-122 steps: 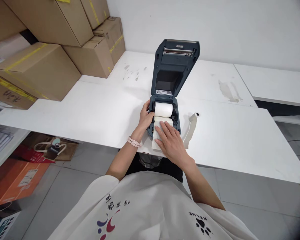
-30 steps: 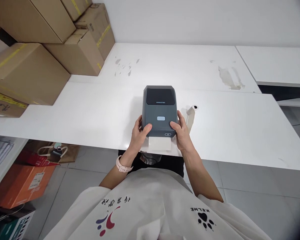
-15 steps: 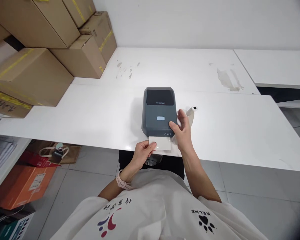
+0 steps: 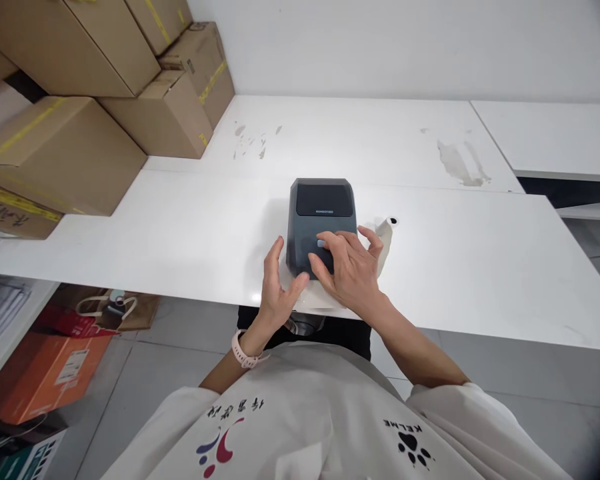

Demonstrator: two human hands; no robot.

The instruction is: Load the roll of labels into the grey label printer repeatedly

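And here sits the printer [image 4: 310, 227], lid down, near the front edge of the worktop [image 4: 190, 220]; take it as the clock's centre, twelve towards the wall. The right hand [image 4: 350, 267] spreads over its four-to-five o'clock side, fingers bent and parted, a fingertip right at the pale button [image 4: 321, 244]; pressing or just hovering, I can't tell. At eight o'clock, the left hand [image 4: 279, 290] is wide, grasping nothing visible, its thumb beside the front corner. A white paper strip [image 4: 320, 297] pokes out at six, partly masked. Over at three, a loose paper roll [image 4: 383, 227] trails its curling tail.

On handling: that shell looks stiff, smooth and a bit slick, probably moderately heavy, so both palms low on the flanks, at three and nine, look the sound hold. The paper should be light, limp and easily creased; a flat pinch at its edge suits it.
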